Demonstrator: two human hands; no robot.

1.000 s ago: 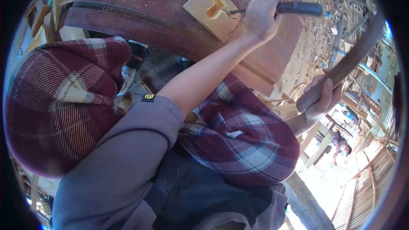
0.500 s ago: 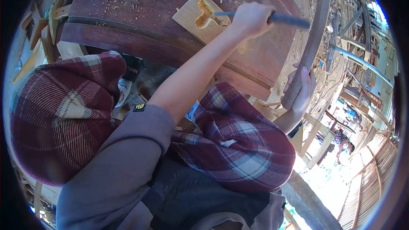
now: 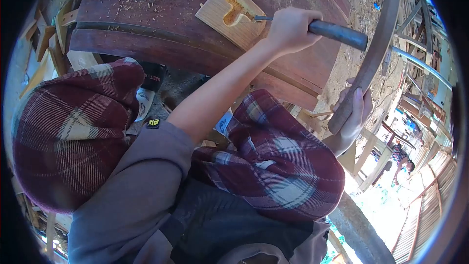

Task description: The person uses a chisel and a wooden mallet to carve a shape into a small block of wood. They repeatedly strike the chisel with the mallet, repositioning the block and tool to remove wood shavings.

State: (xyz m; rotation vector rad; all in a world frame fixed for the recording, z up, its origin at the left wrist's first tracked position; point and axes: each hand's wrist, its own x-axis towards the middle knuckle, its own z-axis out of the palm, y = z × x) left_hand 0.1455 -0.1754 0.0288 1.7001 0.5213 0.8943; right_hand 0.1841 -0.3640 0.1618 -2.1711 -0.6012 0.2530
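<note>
My left hand (image 3: 293,32) is closed around a chisel (image 3: 339,34), its dark handle pointing right and its thin blade reaching left to the edge of a carved hollow. That hollow, with rough orange-brown walls, is cut into a pale wooden board (image 3: 220,11) lying on the dark wooden table. Off the table's right side, my right hand (image 3: 359,112) grips the lower end of a long, slightly curved wooden bar (image 3: 373,54). The bar stands close beside the butt of the chisel handle, overlapping nothing of the board.
Wood chips (image 3: 141,0) are scattered over the dark table (image 3: 161,44). My knees in plaid cloth (image 3: 288,166) sit below its near edge. Offcuts (image 3: 49,39) pile up at the left. Timber framing stands at the right, where another person (image 3: 403,159) is visible farther off.
The wooden bar and my right hand have shifted right. The chisel handle has also moved slightly right and down, its blade tip now at the hollow's right edge.
</note>
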